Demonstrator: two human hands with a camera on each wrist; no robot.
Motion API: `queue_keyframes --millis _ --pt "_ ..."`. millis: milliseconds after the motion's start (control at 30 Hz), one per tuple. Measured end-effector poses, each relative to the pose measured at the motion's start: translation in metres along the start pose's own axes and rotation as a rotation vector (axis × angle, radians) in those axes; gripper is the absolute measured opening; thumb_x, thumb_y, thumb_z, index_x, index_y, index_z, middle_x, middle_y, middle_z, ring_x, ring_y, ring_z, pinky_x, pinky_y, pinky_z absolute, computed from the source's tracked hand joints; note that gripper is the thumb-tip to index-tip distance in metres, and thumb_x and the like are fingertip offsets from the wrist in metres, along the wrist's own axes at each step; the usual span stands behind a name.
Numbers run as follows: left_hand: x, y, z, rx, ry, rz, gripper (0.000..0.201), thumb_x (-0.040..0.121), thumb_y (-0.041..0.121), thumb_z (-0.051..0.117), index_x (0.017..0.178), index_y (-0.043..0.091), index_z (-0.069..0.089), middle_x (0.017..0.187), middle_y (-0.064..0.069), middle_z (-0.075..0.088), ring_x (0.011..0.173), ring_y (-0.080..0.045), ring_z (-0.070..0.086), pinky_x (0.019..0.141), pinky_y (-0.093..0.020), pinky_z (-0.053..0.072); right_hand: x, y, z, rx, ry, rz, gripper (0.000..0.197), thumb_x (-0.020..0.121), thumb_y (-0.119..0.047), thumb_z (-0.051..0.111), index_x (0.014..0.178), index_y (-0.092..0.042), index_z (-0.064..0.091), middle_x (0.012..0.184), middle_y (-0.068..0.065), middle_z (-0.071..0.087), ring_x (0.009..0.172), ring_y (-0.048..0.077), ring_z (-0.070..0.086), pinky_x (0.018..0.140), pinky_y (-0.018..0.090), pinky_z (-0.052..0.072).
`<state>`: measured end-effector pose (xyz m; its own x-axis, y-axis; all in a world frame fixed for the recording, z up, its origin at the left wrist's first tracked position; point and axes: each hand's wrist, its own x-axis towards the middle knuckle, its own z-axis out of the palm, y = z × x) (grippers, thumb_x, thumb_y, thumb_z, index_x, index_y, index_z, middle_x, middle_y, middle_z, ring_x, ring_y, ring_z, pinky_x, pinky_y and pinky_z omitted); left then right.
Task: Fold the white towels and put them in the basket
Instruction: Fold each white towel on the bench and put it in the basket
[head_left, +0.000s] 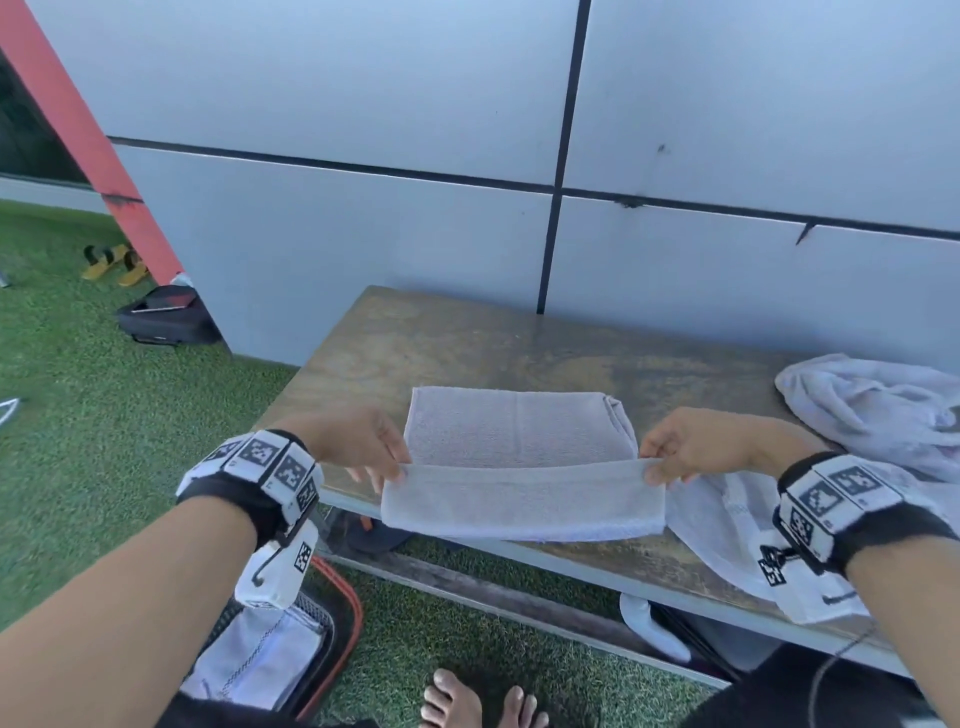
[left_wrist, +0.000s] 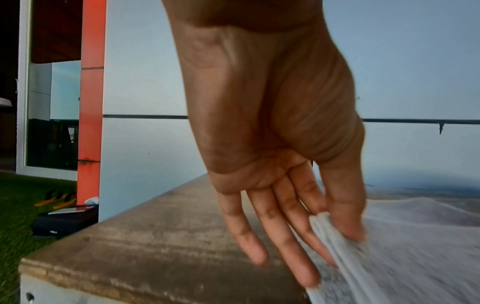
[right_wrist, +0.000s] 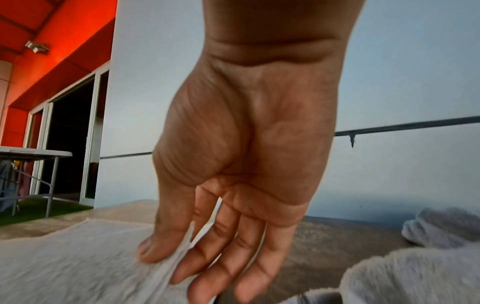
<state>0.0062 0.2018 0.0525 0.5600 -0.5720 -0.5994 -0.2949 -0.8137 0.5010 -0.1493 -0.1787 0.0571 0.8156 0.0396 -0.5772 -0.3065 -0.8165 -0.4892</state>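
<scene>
A: Wooden table (head_left: 467, 338) against grey wall panels, artificial grass below. Head view: left hand (head_left: 353, 441) and right hand (head_left: 696, 447) are each pinching a near corner of the white towel (head_left: 519, 431), lifting that edge toward the far half.

B: Left wrist view?

A: Thumb (left_wrist: 345, 216) is pressing cloth against the forefinger; the other fingers are hanging straight.

B: Right wrist?

A: Same pinch, thumb (right_wrist: 158, 242) on top.

B: Progress?

A: Judging mid-fold. Unfolded towels (head_left: 872, 405) are waiting at right. Basket (head_left: 332, 623), beside the table's left end, is already holding white cloth. More folding and placing are remaining.
</scene>
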Motion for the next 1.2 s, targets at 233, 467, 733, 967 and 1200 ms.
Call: queue_keyframes --millis 233,467,733,967,1200 --pt "0.043 -0.01 0.034 0.101 0.452 -0.02 0.019 0.091 0.021 0.063 0.108 0.021 0.069 0.111 0.004 0.066 0.096 -0.011 0.061 0.087 -0.028 0.05 0.04 0.022 0.025 -0.048 0.443 0.091 0.011 0.095 -0.027 0.061 0.096 -0.018 0.068 0.099 -0.004 0.07 0.089 0.013 0.063 0.082 0.031 0.05" --pt "0.082 0.062 0.074 0.174 0.594 0.346 0.035 0.096 0.02 0.055 0.13 0.023 0.053 0.138 0.003 0.046 0.129 -0.016 0.041 0.109 -0.038 0.038 0.079 0.007 0.027 0.0 0.742 0.152 0.015 0.093 -0.024 0.057 0.083 -0.021 0.067 0.084 -0.003 0.069 0.082 0.02 0.065 0.075 0.037 0.055" --pt "0.149 0.14 0.137 0.251 0.467 0.303 0.062 0.103 0.039 0.033 0.158 0.026 0.009 0.167 0.005 -0.001 0.153 -0.019 -0.008 0.123 -0.046 0.0 0.106 0.005 0.028 0.086 0.777 0.302 0.038 0.091 -0.028 0.058 0.055 -0.015 0.049 0.063 0.005 0.058 0.071 0.032 0.061 0.062 0.031 0.045" --pt "0.157 0.135 0.15 0.356 0.524 0.243 0.065 0.101 0.053 0.014 0.158 0.03 -0.004 0.165 0.009 -0.011 0.152 -0.015 -0.015 0.123 -0.047 -0.006 0.094 0.037 0.01 0.295 0.795 0.355 0.032 0.088 -0.017 0.057 0.056 -0.015 0.049 0.071 0.006 0.067 0.067 0.022 0.059 0.07 0.034 0.052" --pt "0.157 0.135 0.15 0.365 0.501 0.237 0.065 0.1 0.056 0.011 0.157 0.032 -0.007 0.164 0.012 -0.015 0.15 -0.013 -0.02 0.122 -0.046 -0.009 0.102 0.034 0.013 0.203 0.744 0.281 0.033 0.088 -0.043 0.058 0.06 -0.026 0.052 0.066 -0.007 0.06 0.074 0.022 0.062 0.082 0.044 0.055"
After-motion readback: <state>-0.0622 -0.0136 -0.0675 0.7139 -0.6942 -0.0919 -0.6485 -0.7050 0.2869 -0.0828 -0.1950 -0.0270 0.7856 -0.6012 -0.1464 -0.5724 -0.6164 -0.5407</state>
